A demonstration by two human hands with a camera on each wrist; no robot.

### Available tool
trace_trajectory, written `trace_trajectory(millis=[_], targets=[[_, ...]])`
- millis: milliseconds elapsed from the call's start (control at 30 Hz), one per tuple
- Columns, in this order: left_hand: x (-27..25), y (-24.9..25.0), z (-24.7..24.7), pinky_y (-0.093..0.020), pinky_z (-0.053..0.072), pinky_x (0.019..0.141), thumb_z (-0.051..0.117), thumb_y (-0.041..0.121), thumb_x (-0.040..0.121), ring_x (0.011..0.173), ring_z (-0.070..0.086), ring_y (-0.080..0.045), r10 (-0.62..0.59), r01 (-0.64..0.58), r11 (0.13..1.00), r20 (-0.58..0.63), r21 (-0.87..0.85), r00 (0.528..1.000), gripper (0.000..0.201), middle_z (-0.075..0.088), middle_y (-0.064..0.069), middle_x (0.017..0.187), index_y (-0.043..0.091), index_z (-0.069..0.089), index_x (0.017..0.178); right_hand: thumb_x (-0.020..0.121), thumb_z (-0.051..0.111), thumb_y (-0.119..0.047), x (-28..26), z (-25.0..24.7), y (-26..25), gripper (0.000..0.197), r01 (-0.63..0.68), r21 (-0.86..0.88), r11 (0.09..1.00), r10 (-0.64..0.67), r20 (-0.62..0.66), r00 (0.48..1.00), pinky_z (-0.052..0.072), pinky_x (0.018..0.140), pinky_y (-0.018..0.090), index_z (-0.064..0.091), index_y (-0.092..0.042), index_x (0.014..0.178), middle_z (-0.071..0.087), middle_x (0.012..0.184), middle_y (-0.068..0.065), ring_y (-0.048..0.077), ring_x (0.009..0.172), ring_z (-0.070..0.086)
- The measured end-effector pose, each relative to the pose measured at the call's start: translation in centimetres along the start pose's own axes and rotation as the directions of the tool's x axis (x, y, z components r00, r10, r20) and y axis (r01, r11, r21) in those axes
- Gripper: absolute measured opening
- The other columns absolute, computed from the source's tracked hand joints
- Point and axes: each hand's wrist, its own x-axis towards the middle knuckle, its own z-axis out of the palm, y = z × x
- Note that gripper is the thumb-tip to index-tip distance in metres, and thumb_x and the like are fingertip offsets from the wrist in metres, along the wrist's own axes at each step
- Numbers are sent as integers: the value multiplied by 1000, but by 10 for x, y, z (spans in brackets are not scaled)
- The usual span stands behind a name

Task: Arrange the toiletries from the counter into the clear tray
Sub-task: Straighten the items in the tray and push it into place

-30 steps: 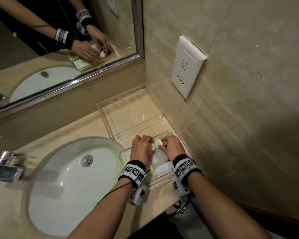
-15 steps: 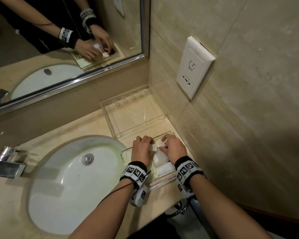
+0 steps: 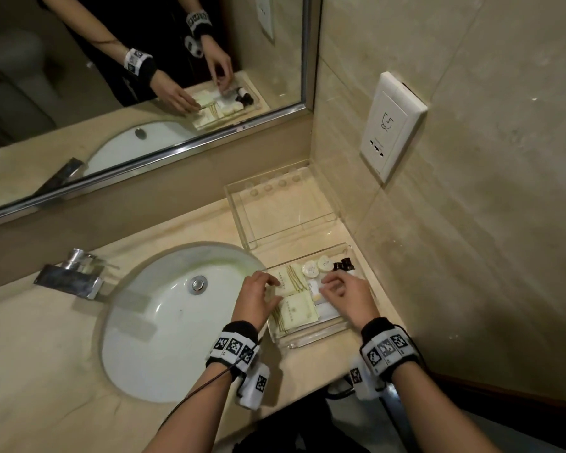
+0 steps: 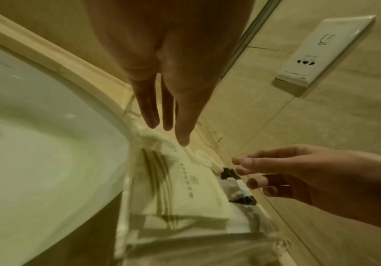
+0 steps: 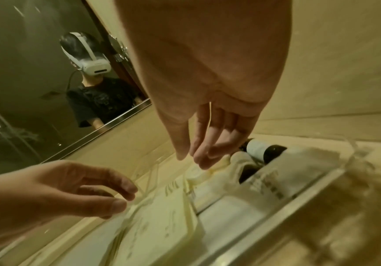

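Note:
The clear tray [image 3: 317, 335] sits on the counter between the sink and the right wall. Inside lie cream packets [image 3: 298, 312] with gold stripes, two round white soaps [image 3: 311, 269] and small dark bottles [image 3: 343, 264] at the far right corner. My left hand [image 3: 268, 284] hovers over the tray's left edge, fingers relaxed and holding nothing. My right hand [image 3: 330, 286] hovers over the white packets on the right, fingers loosely spread and holding nothing. The left wrist view shows my left hand [image 4: 164, 126] above the packets [image 4: 184, 189]. The right wrist view shows my right hand [image 5: 196, 156] just short of a bottle [image 5: 262, 149].
A second clear tray [image 3: 275, 207] stands behind, in the corner under the mirror [image 3: 144, 76]. The white sink basin [image 3: 164, 322] lies left of the tray, with a chrome faucet [image 3: 72, 276] beyond it. A wall socket [image 3: 389, 125] sits on the tiled wall at right.
Both hands were pressed together over the tray's middle on the white items. They have let go, drawn apart and lifted, uncovering the packets, soaps and bottles.

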Motion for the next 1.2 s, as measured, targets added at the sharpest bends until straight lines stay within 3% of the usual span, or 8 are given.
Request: trace_trajectory(millis=[167, 367, 667, 767, 867, 933, 1100, 1200], targets=[[-25, -8, 5, -21, 41, 85, 82, 31, 69, 101, 47, -12, 43, -45, 998, 53, 39, 998, 45, 57, 9, 110, 22, 63, 109, 79, 78, -24, -3, 22, 1, 21, -35, -83, 996, 45, 128, 991, 57, 77, 32, 64, -23, 95, 66, 85, -8, 9, 75, 63], [-34, -5, 17, -26, 40, 97, 83, 34, 65, 114, 43, -16, 52, -74, 983, 130, 170, 990, 67, 52, 3, 124, 17, 55, 123, 75, 83, -21, -3, 27, -2, 42, 65, -232, 971, -10, 231, 973, 53, 78, 25, 59, -30, 108, 56, 96, -8, 7, 78, 57], [-33, -2, 24, -28, 42, 95, 83, 36, 65, 115, 41, -15, 40, -69, 976, 140, 207, 989, 68, 47, 3, 123, 17, 52, 123, 76, 82, -19, -2, 26, -2, 38, 93, -261, 961, -31, 230, 973, 54, 77, 26, 61, -27, 107, 57, 97, -5, 4, 74, 55], [-27, -3, 17, -23, 41, 90, 77, 42, 72, 104, 43, -11, 54, -57, 994, 35, 89, 998, 51, 51, 5, 113, 17, 58, 112, 80, 78, -23, 6, 24, -7, 25, 38, -204, 978, -8, 144, 990, 56, 76, 29, 62, -25, 100, 61, 90, -7, 10, 78, 61], [-15, -8, 9, -29, 44, 87, 70, 24, 83, 99, 46, -15, 65, -59, 995, -89, 77, 994, 25, 54, 2, 107, 15, 60, 105, 85, 73, -23, 18, 25, -16, 16, -66, -183, 981, 75, 39, 996, 56, 80, 33, 62, -17, 97, 64, 84, -6, 17, 85, 65], [-3, -9, 7, -32, 44, 89, 70, 14, 82, 105, 47, -21, 68, -60, 992, -71, 112, 995, 28, 55, -1, 111, 14, 60, 108, 85, 73, -25, 24, 30, -19, 19, -158, -174, 972, 164, 16, 986, 56, 84, 35, 63, -14, 97, 64, 84, -4, 19, 89, 65], [18, -9, 8, -32, 42, 93, 76, 18, 76, 112, 44, -22, 90, -102, 974, 69, 203, 994, 46, 54, 0, 121, 17, 58, 119, 86, 73, -27, 29, 39, -27, 17, -256, -145, 956, 259, 3, 966, 53, 90, 33, 60, -19, 79, 72, 101, 8, 24, 99, 66], [22, -12, 10, -30, 40, 97, 77, 21, 75, 113, 44, -22, 103, -118, 974, 84, 194, 991, 49, 55, 0, 123, 19, 60, 121, 87, 72, -25, 33, 45, -27, 16, -311, -105, 944, 313, 1, 950, 50, 86, 28, 73, -9, 91, 73, 105, 10, 25, 102, 66]])
